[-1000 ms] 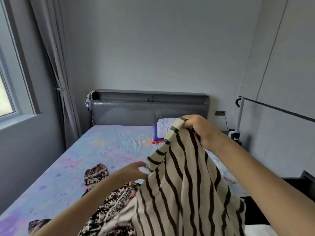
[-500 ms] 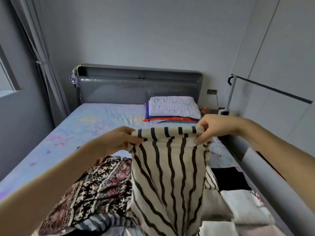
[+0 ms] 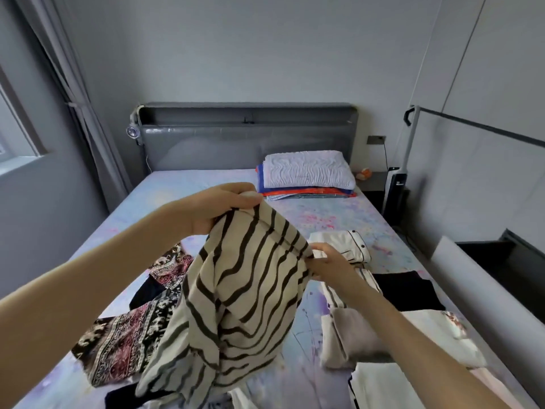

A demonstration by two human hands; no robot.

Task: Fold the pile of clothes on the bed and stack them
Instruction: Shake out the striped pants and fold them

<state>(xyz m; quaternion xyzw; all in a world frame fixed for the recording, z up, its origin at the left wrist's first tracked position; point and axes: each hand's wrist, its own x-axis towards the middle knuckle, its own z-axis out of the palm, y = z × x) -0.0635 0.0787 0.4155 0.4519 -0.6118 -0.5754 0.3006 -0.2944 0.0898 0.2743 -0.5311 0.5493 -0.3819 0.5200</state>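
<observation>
Striped garment (image 3: 236,290) held up over the bed (image 3: 182,190), hanging crumpled below both hands. Left hand (image 3: 224,208) curled tight round the top edge, the higher of the two; right hand (image 3: 327,261) lower, pinching the same edge. Below the left forearm, patterned cloth (image 3: 126,340); just past the right hand, folded white piece (image 3: 351,243); well beyond the left hand, folded stack (image 3: 306,175).

Left hand (image 3: 224,209) grips the striped top (image 3: 244,290) high; right hand (image 3: 331,265) pinches it lower
</observation>
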